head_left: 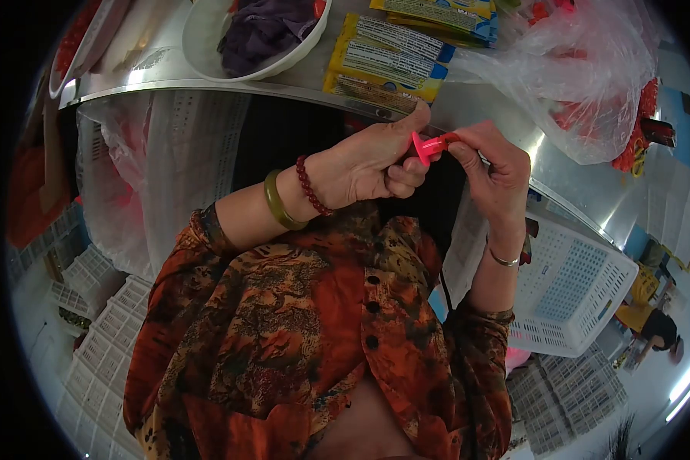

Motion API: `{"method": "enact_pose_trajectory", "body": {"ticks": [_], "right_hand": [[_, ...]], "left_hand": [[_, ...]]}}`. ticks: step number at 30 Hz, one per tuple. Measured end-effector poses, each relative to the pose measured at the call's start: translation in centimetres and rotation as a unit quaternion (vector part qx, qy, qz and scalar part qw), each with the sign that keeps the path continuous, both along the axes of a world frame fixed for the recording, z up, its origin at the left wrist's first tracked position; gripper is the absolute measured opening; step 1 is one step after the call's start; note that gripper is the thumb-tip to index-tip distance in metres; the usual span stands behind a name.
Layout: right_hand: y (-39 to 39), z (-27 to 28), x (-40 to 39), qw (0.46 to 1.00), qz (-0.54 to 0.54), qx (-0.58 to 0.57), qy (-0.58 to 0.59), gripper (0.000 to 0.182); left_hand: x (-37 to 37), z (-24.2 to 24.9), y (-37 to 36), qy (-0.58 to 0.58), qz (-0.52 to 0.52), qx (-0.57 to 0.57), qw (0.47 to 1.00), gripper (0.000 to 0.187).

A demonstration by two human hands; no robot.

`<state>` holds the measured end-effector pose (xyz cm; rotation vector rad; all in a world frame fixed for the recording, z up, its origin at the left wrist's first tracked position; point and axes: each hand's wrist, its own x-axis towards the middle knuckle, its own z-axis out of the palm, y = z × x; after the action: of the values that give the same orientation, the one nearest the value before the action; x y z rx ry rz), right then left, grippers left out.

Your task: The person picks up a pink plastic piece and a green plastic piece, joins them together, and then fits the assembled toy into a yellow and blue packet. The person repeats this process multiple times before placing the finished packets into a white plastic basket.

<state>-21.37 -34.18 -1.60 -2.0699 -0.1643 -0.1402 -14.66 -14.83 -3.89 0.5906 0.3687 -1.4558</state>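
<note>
A small pink plastic piece [429,146] is sitting between the two hands, held up in front of the person's chest and just below the edge of the metal table [483,100]. Its long axis is running roughly level, with a flat disc-like end facing the left hand and the narrower stem pointing toward the right hand.

The left hand [372,165] is curling nearly shut, its thumb stretched up along the disc end and its folded fingers pressing against the piece from below. The right hand [494,165] is pinching the stem, thumb and forefinger closed on it while the other fingers are bending loosely behind.

One such piece is showing. The left wrist is wearing two bands, a green bangle [281,203] and a string of dark red beads [310,186]; the right wrist is wearing one thin bracelet [502,261].

On the table, one white bowl [207,46] is holding dark cloth, several yellow packets [387,61] are lying side by side, and a clear plastic bag [583,77] is resting near the right hand. A white perforated basket [575,291] is standing lower, beside the right forearm.
</note>
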Motion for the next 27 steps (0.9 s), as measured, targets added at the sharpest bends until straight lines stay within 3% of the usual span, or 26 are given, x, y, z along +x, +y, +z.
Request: {"method": "enact_pose_trajectory", "body": {"ticks": [5, 17, 23, 27], "right_hand": [[-0.2, 0.8, 0.2, 0.990, 0.011, 0.073, 0.122, 0.011], [-1.0, 0.4, 0.6, 0.987, 0.073, 0.111, 0.091, 0.010], [-0.1, 0.4, 0.1, 0.997, 0.071, -0.002, 0.040, 0.008], [0.6, 1.0, -0.8, 0.995, 0.036, -0.005, 0.088, 0.014]], "left_hand": [[-1.1, 0.7, -0.9, -0.046, 0.041, 0.062, 0.996, 0.051], [-0.9, 0.1, -0.7, 0.019, -0.018, -0.015, 1.000, 0.044], [-1.8, 0.4, -0.8, -0.034, 0.010, 0.039, 0.999, 0.047], [-2.2, -0.2, -0.9, -0.017, 0.043, 0.030, 0.998, 0.051]]}}
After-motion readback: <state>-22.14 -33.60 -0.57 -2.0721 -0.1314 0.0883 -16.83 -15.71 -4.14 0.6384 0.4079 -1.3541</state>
